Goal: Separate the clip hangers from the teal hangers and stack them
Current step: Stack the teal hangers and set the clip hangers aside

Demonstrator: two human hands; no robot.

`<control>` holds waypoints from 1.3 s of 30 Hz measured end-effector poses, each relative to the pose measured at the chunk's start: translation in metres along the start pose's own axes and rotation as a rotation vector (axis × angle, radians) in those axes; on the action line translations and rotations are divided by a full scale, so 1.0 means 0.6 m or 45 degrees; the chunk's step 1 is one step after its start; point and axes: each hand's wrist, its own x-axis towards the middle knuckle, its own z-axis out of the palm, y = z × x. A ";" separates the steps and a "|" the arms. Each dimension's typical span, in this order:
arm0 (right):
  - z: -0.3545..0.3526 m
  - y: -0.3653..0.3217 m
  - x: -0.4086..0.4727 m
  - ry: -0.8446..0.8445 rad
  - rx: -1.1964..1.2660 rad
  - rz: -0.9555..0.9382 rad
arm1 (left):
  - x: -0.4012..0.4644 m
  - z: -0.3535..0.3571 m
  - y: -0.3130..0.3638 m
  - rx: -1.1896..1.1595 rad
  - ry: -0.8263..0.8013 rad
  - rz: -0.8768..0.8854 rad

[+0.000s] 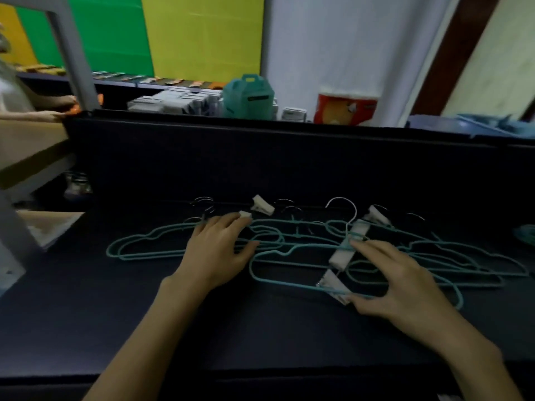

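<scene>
The left hand (215, 250) lies flat, fingers extended, on the teal hangers (150, 244); a white clip sits at its fingertips. The right hand (402, 280) spreads relaxed over the clip hanger (344, 253), whose long axis runs away from its thumb. This hand is nearer.

Teal hangers (162, 246) and white clip hangers (344, 251) lie on a dark navy table (86, 314).
</scene>
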 end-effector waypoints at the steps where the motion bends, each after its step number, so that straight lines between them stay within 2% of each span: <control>1: -0.003 0.006 -0.007 0.009 -0.023 0.024 | 0.011 0.006 0.005 0.003 -0.020 0.022; 7: -0.028 0.051 -0.028 0.018 -0.117 0.178 | 0.058 0.032 0.036 0.025 -0.239 0.106; 16: -0.034 0.074 -0.011 0.080 -0.040 0.182 | 0.083 0.049 0.041 -0.028 -0.311 0.104; 28: -0.037 0.031 -0.026 0.215 -0.012 0.165 | 0.054 0.005 0.026 0.086 -0.044 0.214; 39: -0.011 -0.054 -0.072 0.236 -0.013 0.216 | -0.037 -0.030 -0.050 0.071 0.052 0.218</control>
